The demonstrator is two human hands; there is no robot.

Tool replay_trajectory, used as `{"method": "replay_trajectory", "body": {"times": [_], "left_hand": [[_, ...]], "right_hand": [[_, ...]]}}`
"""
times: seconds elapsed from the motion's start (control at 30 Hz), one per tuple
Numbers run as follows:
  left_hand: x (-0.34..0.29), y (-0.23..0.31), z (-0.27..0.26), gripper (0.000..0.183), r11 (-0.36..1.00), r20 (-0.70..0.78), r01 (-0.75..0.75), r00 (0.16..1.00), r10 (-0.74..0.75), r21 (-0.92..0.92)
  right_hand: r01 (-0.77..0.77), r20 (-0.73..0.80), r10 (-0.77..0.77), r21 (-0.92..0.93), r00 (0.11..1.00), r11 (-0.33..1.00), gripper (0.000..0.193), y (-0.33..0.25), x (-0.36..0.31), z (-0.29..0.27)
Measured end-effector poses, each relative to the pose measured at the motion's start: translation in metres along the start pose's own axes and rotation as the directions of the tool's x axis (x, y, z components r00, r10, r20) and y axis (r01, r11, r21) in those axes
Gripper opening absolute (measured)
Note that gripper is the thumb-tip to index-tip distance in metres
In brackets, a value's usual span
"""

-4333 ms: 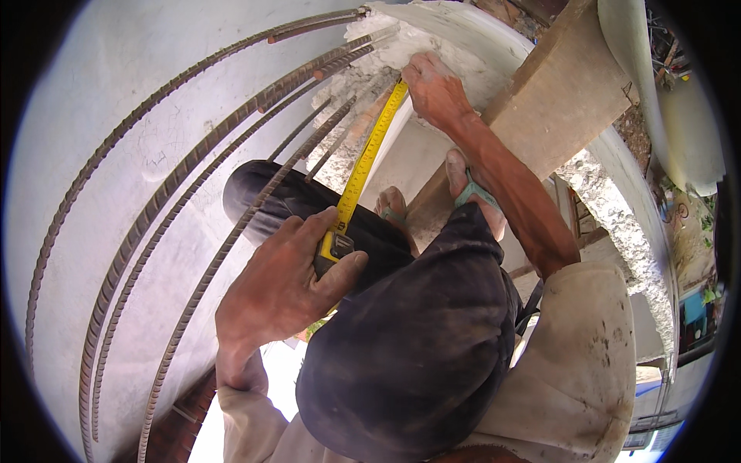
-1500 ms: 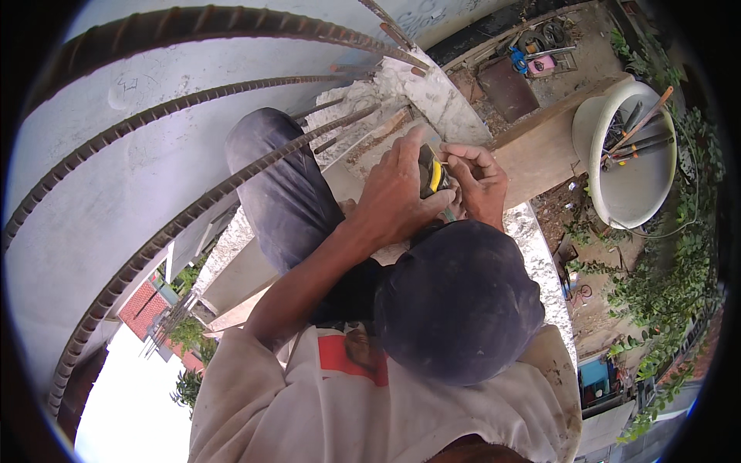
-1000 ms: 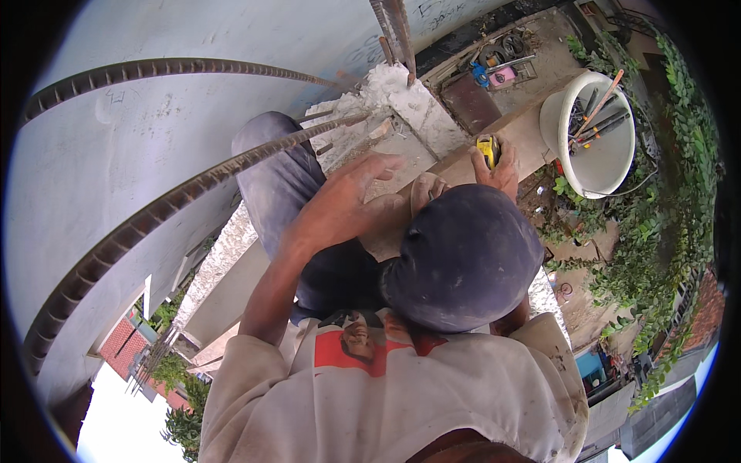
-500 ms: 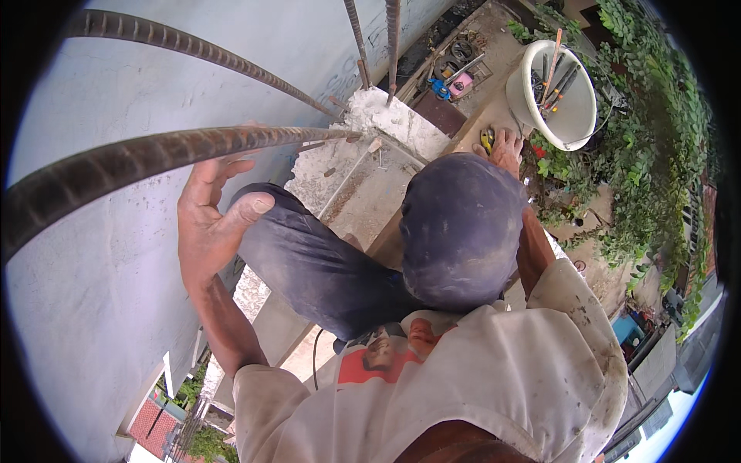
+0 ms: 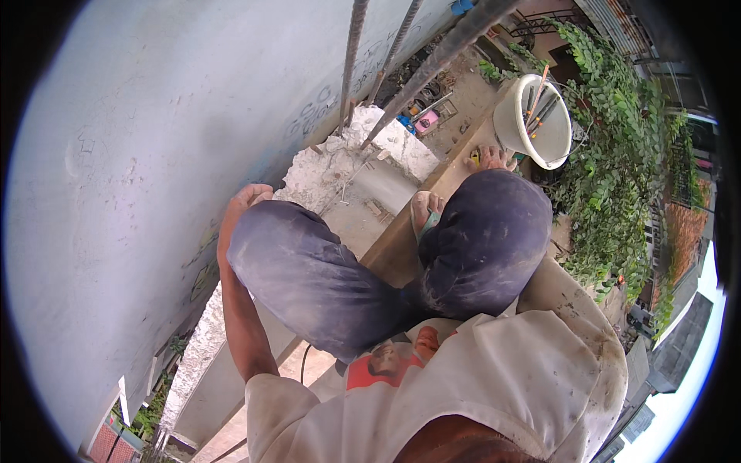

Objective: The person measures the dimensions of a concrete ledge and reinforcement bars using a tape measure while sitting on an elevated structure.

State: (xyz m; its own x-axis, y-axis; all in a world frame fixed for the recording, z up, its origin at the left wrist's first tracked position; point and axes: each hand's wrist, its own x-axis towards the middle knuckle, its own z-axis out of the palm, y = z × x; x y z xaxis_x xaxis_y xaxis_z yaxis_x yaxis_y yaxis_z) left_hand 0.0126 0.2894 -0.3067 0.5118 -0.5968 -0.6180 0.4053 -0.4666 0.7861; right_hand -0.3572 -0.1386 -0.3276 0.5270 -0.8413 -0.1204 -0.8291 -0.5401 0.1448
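One pale wall point(image 5: 147, 193) fills the left side. Just beside it, the left hand point(image 5: 251, 194) is at the outer side of the bent left knee point(image 5: 282, 235); its fingers are partly hidden — whether they grip anything, I cannot tell. Farther along, three steel bars point(image 5: 351, 69) stand bare, their lower ends near rough broken concrete point(image 5: 324, 174). Right of this, a beam point(image 5: 390, 247) runs slantwise beside the right foot point(image 5: 424, 208), in a green sandal. Past the right knee point(image 5: 490, 231), the right hand point(image 5: 495, 160) lies low over the beam, with a yellow tape measure point(image 5: 475, 157) at its left side. Too little shows to tell whether the fingers grasp it or merely rest there. No blade is visible, so the tape appears wound in — how much work remains does not show. Just beyond, a white bucket point(image 5: 505, 116) holds several tools point(image 5: 543, 110), unused for now, beside leafy plants point(image 5: 617, 170).
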Motion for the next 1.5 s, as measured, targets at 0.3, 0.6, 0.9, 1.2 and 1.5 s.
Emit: {"method": "replay_trajectory", "body": {"times": [0.3,0.6,0.9,1.2,1.5], "left_hand": [[-0.008,-0.179,0.042,0.029,0.863,-0.009,0.056,0.998,-0.059,0.502],[-0.051,-0.194,0.056,0.025,0.926,-0.506,-0.013,0.834,0.218,0.377],[-0.043,-0.181,0.057,0.023,0.957,-0.492,0.180,0.869,-0.046,0.229],[-0.045,-0.178,0.065,0.023,0.953,-0.476,0.278,0.859,-0.189,0.123],[-0.059,-0.164,0.073,0.024,0.948,-0.532,0.301,0.823,-0.201,0.106]], "right_hand": [[0.245,0.190,-0.492,0.683,0.849,0.688,0.034,-0.103,0.031,0.006],[-0.330,0.444,-0.576,0.896,0.686,0.298,0.029,-0.168,0.037,0.062],[-0.131,0.458,-0.610,0.855,0.646,0.502,0.038,-0.173,0.063,0.078],[0.794,-0.185,-0.871,0.527,0.455,0.303,0.023,-0.164,0.075,0.111],[-0.570,0.735,-0.318,0.670,0.599,0.476,0.026,-0.190,0.005,0.070]]}}
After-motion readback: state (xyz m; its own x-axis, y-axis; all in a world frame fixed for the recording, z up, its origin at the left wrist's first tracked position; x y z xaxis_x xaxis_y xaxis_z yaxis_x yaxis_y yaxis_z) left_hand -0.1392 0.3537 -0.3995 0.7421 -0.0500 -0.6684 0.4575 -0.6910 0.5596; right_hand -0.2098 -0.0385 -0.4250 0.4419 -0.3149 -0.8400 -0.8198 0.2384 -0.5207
